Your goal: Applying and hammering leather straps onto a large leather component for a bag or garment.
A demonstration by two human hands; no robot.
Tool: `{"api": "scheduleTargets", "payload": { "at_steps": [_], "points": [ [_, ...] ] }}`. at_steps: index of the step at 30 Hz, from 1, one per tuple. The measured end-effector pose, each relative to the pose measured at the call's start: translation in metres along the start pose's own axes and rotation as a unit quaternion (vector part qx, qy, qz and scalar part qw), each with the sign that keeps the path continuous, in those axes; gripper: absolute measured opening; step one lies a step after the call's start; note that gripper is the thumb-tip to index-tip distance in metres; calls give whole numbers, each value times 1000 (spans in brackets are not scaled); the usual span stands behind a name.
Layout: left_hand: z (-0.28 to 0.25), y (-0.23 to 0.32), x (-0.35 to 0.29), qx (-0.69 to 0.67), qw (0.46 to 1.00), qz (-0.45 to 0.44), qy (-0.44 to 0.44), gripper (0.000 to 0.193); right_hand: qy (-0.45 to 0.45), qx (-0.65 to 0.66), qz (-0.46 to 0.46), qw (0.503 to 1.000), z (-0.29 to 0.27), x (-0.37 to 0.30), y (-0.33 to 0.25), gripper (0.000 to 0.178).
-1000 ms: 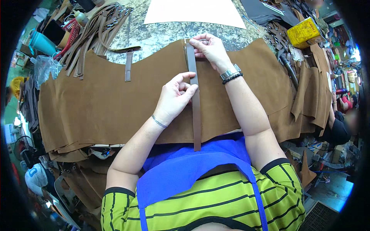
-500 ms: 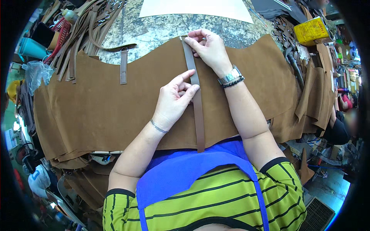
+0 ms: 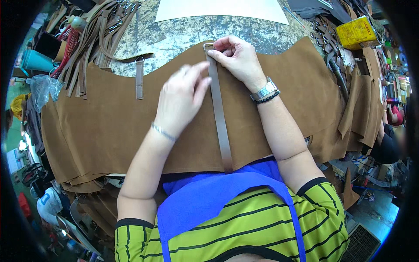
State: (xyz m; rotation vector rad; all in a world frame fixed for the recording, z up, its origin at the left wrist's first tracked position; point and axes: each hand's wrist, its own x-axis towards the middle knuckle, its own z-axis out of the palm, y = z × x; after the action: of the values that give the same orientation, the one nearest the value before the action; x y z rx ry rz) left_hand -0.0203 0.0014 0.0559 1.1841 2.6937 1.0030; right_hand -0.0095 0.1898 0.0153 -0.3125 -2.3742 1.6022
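A long brown leather strap (image 3: 221, 124) runs from near my apron up to a metal ring (image 3: 208, 45) at its far end. It lies on a wide sheet of brown leather (image 3: 109, 131) spread over the table. My right hand (image 3: 238, 56) pinches the strap just below the ring, thumb on top. Left of the strap my left hand (image 3: 181, 94) hovers over the leather, fingers apart and a little blurred, with nothing in it. A short leather tab (image 3: 139, 78) with a metal ring lies on the sheet's far left part.
Piled straps with metal fittings (image 3: 94, 41) lie at the far left, beside a red basket (image 3: 70, 39) and a blue cup (image 3: 37, 60). A white sheet (image 3: 220, 11) is at the back. A yellow can (image 3: 355, 32) stands far right, near folded leather (image 3: 355, 105).
My left hand has let go of the strap and moved left and a little farther away. My right hand still holds the ring end, and the ring now shows more plainly.
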Motion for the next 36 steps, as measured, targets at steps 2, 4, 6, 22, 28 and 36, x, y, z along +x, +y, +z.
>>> {"api": "scheduleTargets", "payload": {
  "at_steps": [2,4,6,22,28,36],
  "points": [
    [12,-21,13,7,997,59,59,34,-14,23,-19,999,-1,1,4,25],
    [27,-37,18,8,995,54,82,37,-26,13,-14,999,-1,3,5,26],
    [33,-41,18,23,994,69,78,38,-39,25,3,999,-3,2,7,21],
    [41,-35,21,82,995,29,45,40,-22,-12,-30,999,0,4,12,21],
    [44,-37,20,109,993,25,35,40,-13,-62,-83,994,0,4,9,19],
    [45,-38,20,124,992,19,26,40,0,-67,-93,993,1,4,8,18]
  ]
}}
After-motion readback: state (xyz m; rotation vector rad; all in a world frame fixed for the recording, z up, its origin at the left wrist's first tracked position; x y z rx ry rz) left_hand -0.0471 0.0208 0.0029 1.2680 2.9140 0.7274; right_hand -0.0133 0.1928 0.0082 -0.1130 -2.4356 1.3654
